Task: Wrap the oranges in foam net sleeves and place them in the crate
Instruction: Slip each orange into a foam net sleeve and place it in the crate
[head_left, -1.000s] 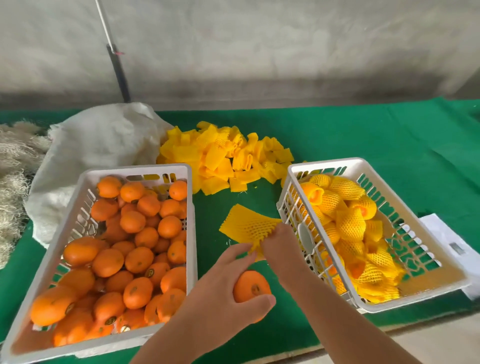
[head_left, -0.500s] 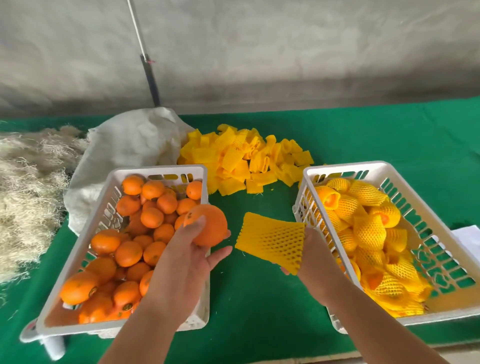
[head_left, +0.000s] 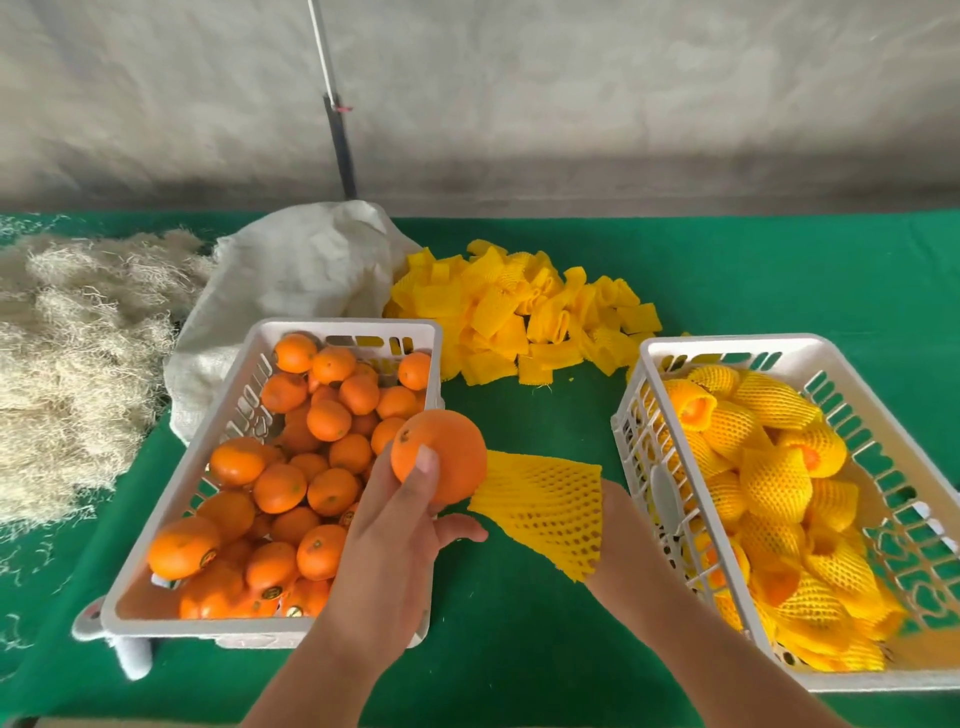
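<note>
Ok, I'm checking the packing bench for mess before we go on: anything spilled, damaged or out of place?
Little stands out. Stray pale fibres lie scattered on the green cloth, off the straw pile. The left hand holds an orange; the right hand holds a foam net sleeve.

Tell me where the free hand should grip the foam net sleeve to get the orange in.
Judging from this view: pinch the foam net sleeve at its narrow left end, beside the orange held by the left hand. The right hand already holds the wide end, so come from the left and spread that mouth over the fruit.
</note>
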